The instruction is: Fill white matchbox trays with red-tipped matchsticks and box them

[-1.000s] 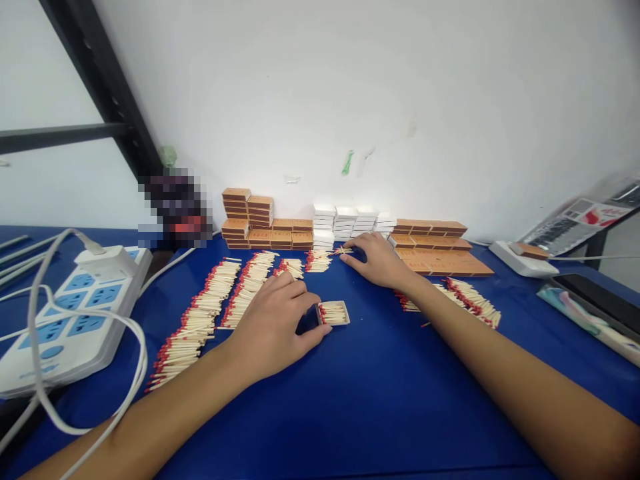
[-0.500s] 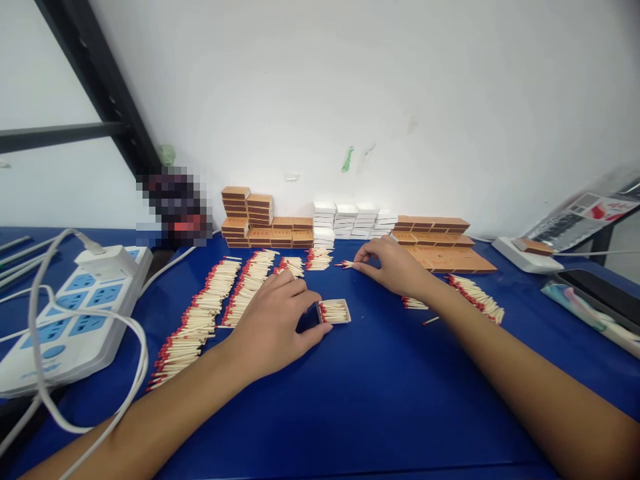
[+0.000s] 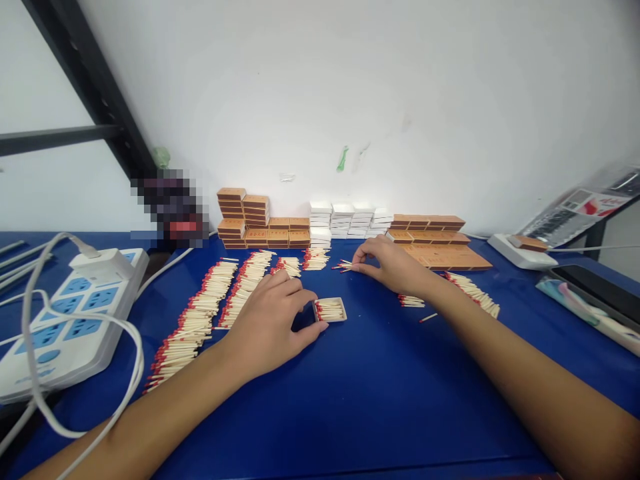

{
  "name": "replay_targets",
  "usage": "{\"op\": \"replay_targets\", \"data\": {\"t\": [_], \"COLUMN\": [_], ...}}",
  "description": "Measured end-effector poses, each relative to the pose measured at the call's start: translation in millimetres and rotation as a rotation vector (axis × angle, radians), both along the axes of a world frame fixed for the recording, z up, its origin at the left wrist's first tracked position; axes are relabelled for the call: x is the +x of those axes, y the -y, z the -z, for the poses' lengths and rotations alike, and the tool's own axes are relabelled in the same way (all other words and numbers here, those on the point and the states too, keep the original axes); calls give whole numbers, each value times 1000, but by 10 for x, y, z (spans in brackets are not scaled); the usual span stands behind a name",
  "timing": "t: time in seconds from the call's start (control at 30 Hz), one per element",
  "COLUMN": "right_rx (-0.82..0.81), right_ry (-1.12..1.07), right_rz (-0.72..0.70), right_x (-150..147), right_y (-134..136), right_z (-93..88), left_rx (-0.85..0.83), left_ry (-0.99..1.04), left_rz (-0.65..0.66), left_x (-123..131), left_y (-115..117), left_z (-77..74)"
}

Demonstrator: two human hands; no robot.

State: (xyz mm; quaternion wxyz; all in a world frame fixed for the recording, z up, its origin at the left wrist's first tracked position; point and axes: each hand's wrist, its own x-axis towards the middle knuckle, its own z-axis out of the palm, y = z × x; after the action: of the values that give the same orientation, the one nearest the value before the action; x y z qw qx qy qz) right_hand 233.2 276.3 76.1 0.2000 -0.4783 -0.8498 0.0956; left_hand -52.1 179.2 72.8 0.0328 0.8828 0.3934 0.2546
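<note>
The left hand (image 3: 270,320) clamps the flimsy-looking tray (image 3: 331,309) by its end; the right hand (image 3: 393,267) pinches matches (image 3: 344,266), probably light and brittle, mid-stick.

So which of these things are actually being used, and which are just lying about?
In use: left hand holding the match tray; right hand pinching loose matches; match rows; box stacks.
Lying about: power strip; dark flat device.

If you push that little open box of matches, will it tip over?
Probably not: the little box is low and flat, so it would likely slide on the smooth table. It looks like thin card, so it is probably light and easy to squash. With no lid, a hard shove might spill its matches.
</note>
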Motion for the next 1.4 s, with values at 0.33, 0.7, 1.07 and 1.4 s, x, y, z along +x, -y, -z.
{"op": "replay_targets", "data": {"t": [0.33,0.7,1.07,1.4], "right_rx": [-57,-46,-43,-19], "right_ry": [23,45,30,-25], "right_rz": [-66,-66,-86,-120], "right_x": [45,50,15,-85], "right_y": [48,73,86,162], "right_z": [-39,-55,-40,-52], "left_rx": [17,4,14,-6], "left_ry": [5,-4,-15,-10], "left_rz": [1,-1,-6,-46], "left_x": [-10,-6,-5,-8], "left_y": [-7,-10,-6,-18], "left_z": [4,-11,-8,-21]}}
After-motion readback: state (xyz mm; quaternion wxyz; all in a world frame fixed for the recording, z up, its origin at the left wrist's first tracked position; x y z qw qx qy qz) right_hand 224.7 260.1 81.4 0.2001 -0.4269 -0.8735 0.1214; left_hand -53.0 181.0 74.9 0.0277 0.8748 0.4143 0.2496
